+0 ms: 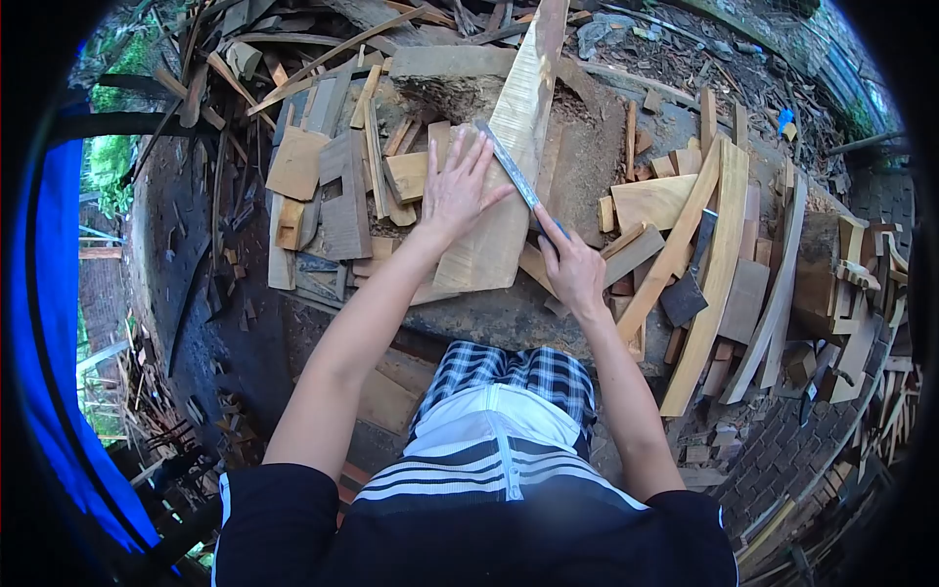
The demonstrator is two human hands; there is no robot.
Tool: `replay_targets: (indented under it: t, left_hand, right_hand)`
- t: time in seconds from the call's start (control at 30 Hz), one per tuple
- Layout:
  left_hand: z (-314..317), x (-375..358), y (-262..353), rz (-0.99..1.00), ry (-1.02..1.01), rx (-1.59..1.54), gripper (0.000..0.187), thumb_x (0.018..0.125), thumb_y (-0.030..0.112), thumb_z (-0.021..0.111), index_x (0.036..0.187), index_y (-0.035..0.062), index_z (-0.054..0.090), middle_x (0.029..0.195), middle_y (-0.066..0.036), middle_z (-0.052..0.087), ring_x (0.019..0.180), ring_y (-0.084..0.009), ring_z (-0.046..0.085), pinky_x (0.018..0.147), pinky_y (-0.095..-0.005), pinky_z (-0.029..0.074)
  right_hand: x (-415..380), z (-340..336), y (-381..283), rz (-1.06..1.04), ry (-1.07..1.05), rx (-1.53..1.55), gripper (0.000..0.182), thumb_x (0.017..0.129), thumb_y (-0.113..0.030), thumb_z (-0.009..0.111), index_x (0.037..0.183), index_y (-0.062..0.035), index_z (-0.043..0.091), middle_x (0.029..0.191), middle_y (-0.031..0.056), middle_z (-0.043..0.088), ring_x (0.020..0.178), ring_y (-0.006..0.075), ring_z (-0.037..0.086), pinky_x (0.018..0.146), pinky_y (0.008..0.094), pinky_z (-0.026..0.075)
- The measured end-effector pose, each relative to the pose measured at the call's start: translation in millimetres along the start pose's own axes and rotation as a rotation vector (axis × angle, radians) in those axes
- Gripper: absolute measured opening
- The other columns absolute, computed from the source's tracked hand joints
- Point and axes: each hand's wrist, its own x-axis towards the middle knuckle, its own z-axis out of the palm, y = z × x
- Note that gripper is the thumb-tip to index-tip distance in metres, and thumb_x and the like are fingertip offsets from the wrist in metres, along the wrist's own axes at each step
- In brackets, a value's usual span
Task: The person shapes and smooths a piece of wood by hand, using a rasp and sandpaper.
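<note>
Pale board (484, 245) lies lengthwise away from the person on the cluttered bench (469, 318), its far end running out at the top of the view. Left hand (455, 186) spread flat over the board's left side, thumb reaching toward the middle, nothing gripped; how hard it presses, cannot tell. Right hand (575, 266) closed round the near end of a long metal tool (511, 168), index finger stretched along it. Tool slants over the board, far tip beside the left fingertips. Whether its edge is sharp does not show.

Main risk, as I judge it: that tip. If the edge is keen, a slip toward the left could catch the fingers — cause, a hand set so close to the tool's path. Second: the board could pivot or slide, since only one flat palm appears to steady it and no clamp shows. Third: loose offcuts (406, 176) crowd the left hand; a knock could shift them. On the right, a dark flat blade (685, 298) lies among long strips (717, 274) — a stray elbow might jostle these.
</note>
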Motion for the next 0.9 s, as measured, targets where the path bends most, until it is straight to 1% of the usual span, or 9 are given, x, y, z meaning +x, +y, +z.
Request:
replay_targets:
  t: [0.1, 0.17, 0.37, 0.43, 0.57, 0.63, 0.7, 0.8, 0.9]
  left_hand:
    - [-4.0, -34.8, 15.1, 0.028, -0.017, -0.052, 0.086, 0.090, 0.070, 0.046, 0.150, 0.0086, 0.037, 0.157, -0.007, 0.035, 0.149, -0.0277, 0.023, 0.120, -0.0570, 0.007]
    - [-4.9, -44.9, 23.9, 0.015, -0.057, -0.128, 0.085, 0.091, 0.068, 0.045, 0.153, 0.0117, 0.033, 0.159, -0.005, 0.032, 0.149, -0.0273, 0.022, 0.120, -0.0562, 0.008]
    - [1.0, 19.0, 7.3, 0.006, -0.015, -0.038, 0.083, 0.092, 0.067, 0.044, 0.152, 0.0111, 0.034, 0.159, -0.007, 0.033, 0.149, -0.0279, 0.021, 0.120, -0.0565, 0.007]
    - [-5.1, 27.9, 3.8, 0.010, -0.083, 0.017, 0.083, 0.092, 0.067, 0.044, 0.152, 0.0104, 0.034, 0.158, -0.008, 0.033, 0.149, -0.0281, 0.021, 0.120, -0.0564, 0.007]
    - [-3.6, -3.2, 12.9, 0.059, -0.065, -0.033, 0.084, 0.092, 0.068, 0.045, 0.152, 0.0099, 0.035, 0.158, -0.008, 0.033, 0.149, -0.0284, 0.021, 0.120, -0.0568, 0.006]
    - [6.9, -9.1, 18.1, 0.061, -0.003, -0.108, 0.087, 0.089, 0.070, 0.046, 0.150, 0.0085, 0.039, 0.156, -0.008, 0.037, 0.148, -0.0282, 0.025, 0.120, -0.0577, 0.007]
    - [9.9, 10.5, 11.1, 0.083, 0.011, -0.114, 0.085, 0.090, 0.068, 0.047, 0.149, 0.0080, 0.040, 0.156, -0.009, 0.038, 0.148, -0.0282, 0.026, 0.120, -0.0580, 0.009]
    - [7.7, 54.6, 0.7, 0.061, 0.018, 0.003, 0.079, 0.093, 0.065, 0.046, 0.149, 0.0086, 0.041, 0.154, -0.008, 0.041, 0.148, -0.0274, 0.026, 0.118, -0.0577, 0.014]
    - [-6.1, 49.8, 1.9, 0.090, -0.029, 0.047, 0.079, 0.093, 0.066, 0.046, 0.149, 0.0093, 0.041, 0.155, -0.007, 0.040, 0.148, -0.0274, 0.026, 0.119, -0.0578, 0.012]
  right_hand:
    - [-31.6, -11.7, -4.5, 0.056, -0.098, -0.011, 0.051, 0.094, -0.024, 0.060, 0.142, -0.0364, 0.050, 0.069, 0.0128, 0.056, 0.061, 0.0331, 0.064, 0.054, 0.0436, 0.052]
    - [-34.3, -16.3, -2.7, 0.077, -0.108, 0.001, 0.051, 0.094, -0.023, 0.060, 0.142, -0.0366, 0.051, 0.070, 0.0123, 0.056, 0.061, 0.0327, 0.064, 0.053, 0.0438, 0.051]
    - [23.2, -4.9, 10.6, 0.063, -0.028, -0.022, 0.049, 0.095, -0.030, 0.058, 0.142, -0.0403, 0.048, 0.076, 0.0130, 0.061, 0.067, 0.0335, 0.065, 0.059, 0.0449, 0.052]
    - [18.8, -8.9, 6.0, 0.079, -0.043, -0.017, 0.050, 0.095, -0.029, 0.058, 0.142, -0.0403, 0.049, 0.076, 0.0129, 0.061, 0.067, 0.0332, 0.065, 0.058, 0.0445, 0.053]
    - [-14.8, -14.1, 4.1, 0.121, -0.104, 0.032, 0.049, 0.093, -0.028, 0.061, 0.140, -0.0396, 0.052, 0.073, 0.0127, 0.061, 0.064, 0.0327, 0.066, 0.056, 0.0446, 0.053]
    - [-14.3, -12.5, 7.8, 0.136, -0.096, 0.041, 0.049, 0.093, -0.028, 0.061, 0.139, -0.0398, 0.053, 0.073, 0.0129, 0.061, 0.063, 0.0326, 0.066, 0.055, 0.0444, 0.053]
    - [6.3, -10.4, 11.6, 0.088, 0.010, 0.025, 0.048, 0.093, -0.028, 0.061, 0.139, -0.0400, 0.052, 0.072, 0.0132, 0.061, 0.062, 0.0332, 0.066, 0.054, 0.0448, 0.053]
    - [39.4, -5.7, 15.0, 0.116, -0.017, -0.019, 0.048, 0.094, -0.029, 0.059, 0.140, -0.0402, 0.051, 0.074, 0.0135, 0.062, 0.063, 0.0339, 0.066, 0.054, 0.0448, 0.053]
    - [34.9, -5.1, 15.1, 0.098, 0.022, 0.003, 0.051, 0.093, -0.029, 0.060, 0.141, -0.0405, 0.049, 0.074, 0.0136, 0.062, 0.063, 0.0339, 0.066, 0.053, 0.0449, 0.053]
